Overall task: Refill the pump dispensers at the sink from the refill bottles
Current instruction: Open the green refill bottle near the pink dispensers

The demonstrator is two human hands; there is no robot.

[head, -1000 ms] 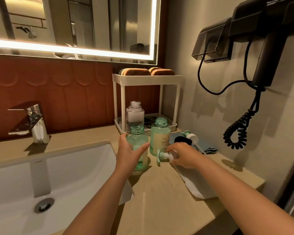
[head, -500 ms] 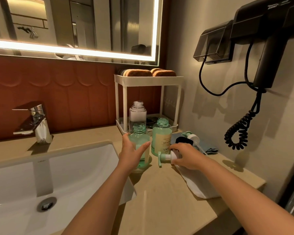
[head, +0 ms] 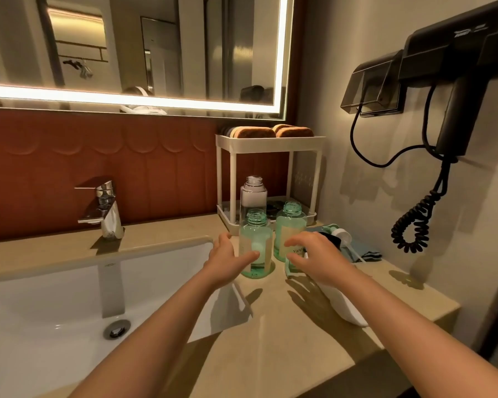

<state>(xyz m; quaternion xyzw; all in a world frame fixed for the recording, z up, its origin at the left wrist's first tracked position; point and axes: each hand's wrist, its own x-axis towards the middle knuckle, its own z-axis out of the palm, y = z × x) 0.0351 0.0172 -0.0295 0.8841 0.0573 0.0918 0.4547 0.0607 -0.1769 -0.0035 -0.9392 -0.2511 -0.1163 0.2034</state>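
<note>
At a bathroom sink (head: 69,297), a person is reaching both bare hands toward two uncapped green dispenser bottles standing on the beige counter (head: 270,340), just in front of a white two-tier rack (head: 270,138). The left hand (head: 227,261) is cupping around the front green bottle (head: 256,248), with fingers spread and not clamped; whether the thumb is touching the plastic cannot be told. The right hand (head: 318,258) is hovering with fingers apart and holding nothing, in front of the labelled green bottle (head: 291,229) and over a teal pump head (head: 290,268) lying on the counter. A taller clear bottle (head: 253,196), also uncapped, is standing behind the pair.

The front bottle is showing only a little liquid at its base, so it is likely light and easy to tip. Its smooth, rounded plastic wall is probably slippery if wet and slightly springy when squeezed. Gripping around the mid-body, below the threaded neck, looks safest, since that keeps the open mouth upright and clear for pouring.
</note>
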